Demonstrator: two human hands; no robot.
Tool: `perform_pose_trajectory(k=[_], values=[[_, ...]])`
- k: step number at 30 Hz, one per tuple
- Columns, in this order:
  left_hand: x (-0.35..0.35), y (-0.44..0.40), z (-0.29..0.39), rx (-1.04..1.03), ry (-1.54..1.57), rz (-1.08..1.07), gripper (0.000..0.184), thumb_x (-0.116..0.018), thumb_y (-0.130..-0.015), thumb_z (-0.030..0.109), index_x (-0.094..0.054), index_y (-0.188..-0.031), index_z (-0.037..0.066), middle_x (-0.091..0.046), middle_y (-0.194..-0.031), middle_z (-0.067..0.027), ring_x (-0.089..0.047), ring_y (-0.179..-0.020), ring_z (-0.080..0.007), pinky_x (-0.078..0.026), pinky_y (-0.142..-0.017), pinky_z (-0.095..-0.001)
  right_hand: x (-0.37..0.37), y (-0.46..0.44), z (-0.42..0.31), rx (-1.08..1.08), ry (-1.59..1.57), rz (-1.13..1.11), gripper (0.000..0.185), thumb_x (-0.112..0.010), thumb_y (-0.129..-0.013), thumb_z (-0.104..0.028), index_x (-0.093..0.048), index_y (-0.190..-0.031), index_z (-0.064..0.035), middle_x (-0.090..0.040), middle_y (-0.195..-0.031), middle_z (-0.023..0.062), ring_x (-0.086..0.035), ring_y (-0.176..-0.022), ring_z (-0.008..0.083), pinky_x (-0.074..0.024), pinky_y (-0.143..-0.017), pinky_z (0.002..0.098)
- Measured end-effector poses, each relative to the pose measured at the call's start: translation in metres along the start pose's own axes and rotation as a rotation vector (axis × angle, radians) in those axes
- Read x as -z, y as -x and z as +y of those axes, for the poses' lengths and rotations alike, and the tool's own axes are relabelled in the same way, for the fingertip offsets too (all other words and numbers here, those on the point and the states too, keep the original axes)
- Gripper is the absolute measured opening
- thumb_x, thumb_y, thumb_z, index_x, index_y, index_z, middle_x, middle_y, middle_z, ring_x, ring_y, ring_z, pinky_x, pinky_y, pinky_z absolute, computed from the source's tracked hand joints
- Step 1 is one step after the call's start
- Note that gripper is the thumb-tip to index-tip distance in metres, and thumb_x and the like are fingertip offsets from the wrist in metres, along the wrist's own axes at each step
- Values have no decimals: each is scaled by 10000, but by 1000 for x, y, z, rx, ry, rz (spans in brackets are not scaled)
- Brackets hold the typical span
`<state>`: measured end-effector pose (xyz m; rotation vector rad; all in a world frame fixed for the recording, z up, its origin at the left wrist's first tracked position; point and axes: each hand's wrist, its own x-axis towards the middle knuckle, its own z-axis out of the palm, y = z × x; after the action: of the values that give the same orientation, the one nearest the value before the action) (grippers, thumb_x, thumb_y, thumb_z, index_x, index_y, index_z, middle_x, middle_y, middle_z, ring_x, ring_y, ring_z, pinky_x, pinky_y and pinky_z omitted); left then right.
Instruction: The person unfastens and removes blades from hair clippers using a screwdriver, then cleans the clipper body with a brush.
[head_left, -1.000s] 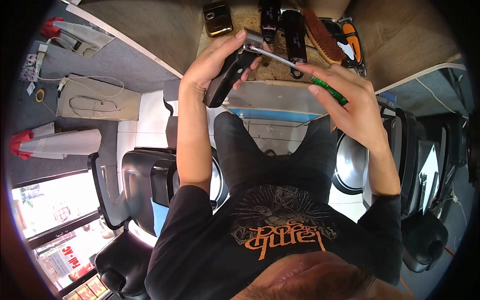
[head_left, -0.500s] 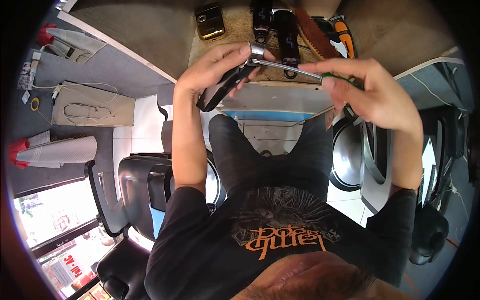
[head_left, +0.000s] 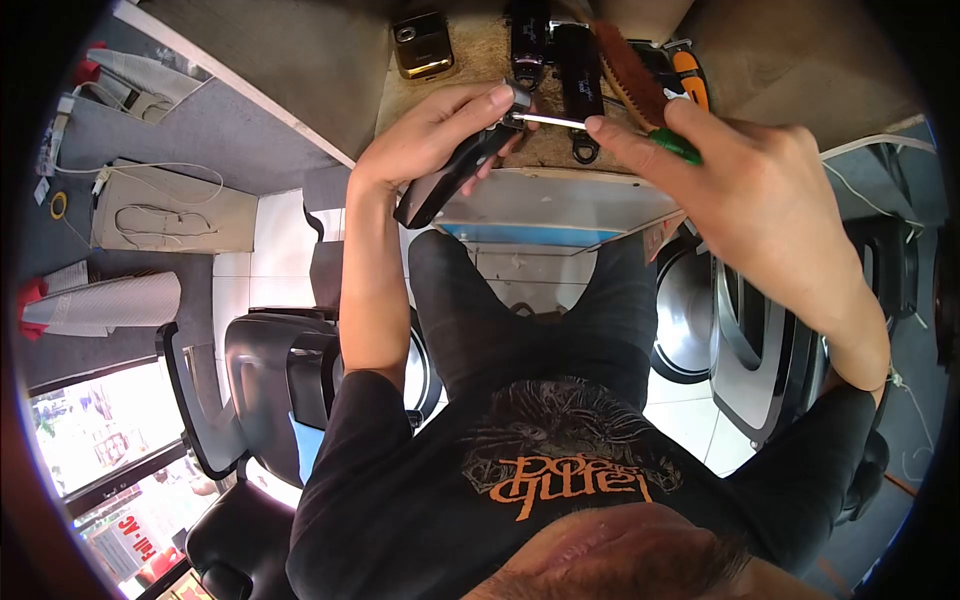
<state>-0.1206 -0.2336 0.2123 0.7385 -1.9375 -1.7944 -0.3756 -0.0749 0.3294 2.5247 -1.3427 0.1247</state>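
My left hand (head_left: 435, 130) is wrapped round a black hair clipper (head_left: 450, 175), its thumb on the metal blade end at the top. In my right hand (head_left: 745, 180) is a screwdriver with a green handle (head_left: 676, 146). Its metal shaft (head_left: 555, 121) points left, and the tip meets the clipper just below the blade. The index finger lies along the handle towards the shaft. My palm hides part of the handle.
On the wooden counter lie a gold and black device (head_left: 424, 46), two black clippers (head_left: 580, 80), a reddish-brown brush (head_left: 632, 75) and an orange-black trimmer (head_left: 690, 78). Black chairs (head_left: 275, 365) stand on both sides. A cardboard box (head_left: 175, 207) is at the left.
My right hand has turned over the screwdriver, its wrist and elbow swinging outward to the right. The clipper has shifted slightly, with the screwdriver tip still at its blade end.
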Motion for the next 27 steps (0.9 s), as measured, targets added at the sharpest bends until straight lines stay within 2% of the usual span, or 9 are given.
perform_pose_trajectory(k=[2, 4, 7, 9, 12, 15, 18, 20, 27], values=[[0, 0, 0, 1, 28, 4, 518, -502, -1133, 504, -682, -1085, 21, -657, -855, -31, -637, -661, -84, -541, -505, -238, -5, -3, 17, -6, -190, -26, 508, -719, -932, -23, -692, -1426, -140, -677, -933, 71, -697, -679, 217, -521, -580, 415], [3, -3, -9, -9, 26, -11, 547, -524, -1119, 522, -688, -1222, 11, -672, -880, -53, -635, -649, -103, -518, -487, -248, -13, -3, 27, -149, -572, -122, 451, -680, -994, -56, -676, -1441, -115, -661, -889, 58, -698, -692, 163, -514, -580, 400], [3, -3, -11, -13, 22, -19, 568, -533, -1115, 525, -690, -1283, 5, -682, -894, -64, -635, -643, -112, -511, -479, -253, -3, -8, 32, -399, -1151, -379, 376, -532, -1114, -125, -646, -1470, -86, -604, -761, 25, -620, -571, 66, -438, -446, 279], [3, -3, -11, -12, 23, -26, 561, -531, -1117, 520, -687, -1279, 5, -683, -896, -64, -636, -644, -111, -514, -481, -252, 12, -12, 29, -641, -1390, -576, 388, -504, -1124, -133, -633, -1487, -92, -588, -730, 5, -563, -485, 48, -381, -375, 222], [4, -3, -10, -17, 8, -40, 552, -528, -1120, 516, -678, -1272, 6, -683, -897, -63, -637, -645, -109, -515, -482, -251, 9, -15, 26, -615, -1477, -592, 405, -482, -1130, -129, -607, -1514, -96, -573, -717, -10, -491, -416, 19, -330, -314, 170], [3, -2, -8, -27, -24, -47, 543, -524, -1122, 514, -672, -1263, 10, -682, -898, -61, -637, -645, -108, -515, -483, -251, 12, -21, 27, -552, -1206, -576, 395, -560, -1120, -173, -619, -1505, -113, -532, -694, -22, -449, -418, 58, -451, -418, 264], [4, -3, -11, -28, -5, -47, 539, -521, -1124, 513, -670, -1251, 11, -681, -901, -60, -636, -644, -109, -515, -484, -253, 0, -23, 33, -417, -1089, -517, 416, -540, -1106, -89, -631, -1510, -136, -587, -688, 14, -583, -528, 24, -420, -415, 255], [4, -2, -11, -18, -6, -22, 540, -517, -1124, 516, -669, -1227, 8, -681, -903, -61, -636, -642, -110, -513, -483, -254, -16, -16, 30, -294, -931, -337, 447, -598, -1066, -67, -647, -1498, -168, -606, -708, 47, -624, -603, 47, -450, -461, 285], [5, -5, -11, -37, 36, -8, 565, -493, -1128, 533, -675, -1169, 0, -658, -865, -62, -630, -640, -109, -510, -474, -256, -6, -10, 1, 112, 322, -11, 621, -746, -903, -74, -656, -1490, -254, -577, -808, 38, -670, -672, 151, -550, -519, 304]])
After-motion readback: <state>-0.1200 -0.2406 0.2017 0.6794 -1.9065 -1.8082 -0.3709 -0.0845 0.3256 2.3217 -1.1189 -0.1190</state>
